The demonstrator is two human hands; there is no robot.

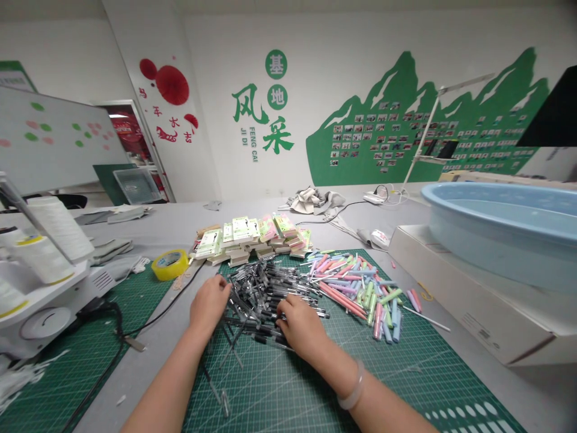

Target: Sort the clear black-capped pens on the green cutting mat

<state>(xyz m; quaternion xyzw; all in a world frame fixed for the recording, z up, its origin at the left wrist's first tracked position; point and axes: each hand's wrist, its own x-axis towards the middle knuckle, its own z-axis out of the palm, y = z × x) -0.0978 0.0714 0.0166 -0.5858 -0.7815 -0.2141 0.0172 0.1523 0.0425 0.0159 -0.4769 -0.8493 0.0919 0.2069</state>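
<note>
A heap of black-capped clear pens (256, 285) lies in the middle of the green cutting mat (333, 379). My left hand (210, 305) is at the heap's left edge, its fingers curled together against the pens; what lies between them is hidden. On the near right side of the heap, my right hand (298, 325) has its fingers bent down around some pens, with the fingertips partly hidden. A few loose pens stick out toward me below the left hand, one clear-ended pen (224, 402) among them. To the right is a pile of pastel pink, green, blue and purple tubes (356, 282).
Behind the heap stand stacked small boxes (241, 231). Yellow tape (170, 264) and a white sewing machine (49, 313) with thread cones (58, 231) are on the left. At right, a blue basin (496, 240) rests on a white carton (469, 300). Cloth scraps (311, 199) lie at the back.
</note>
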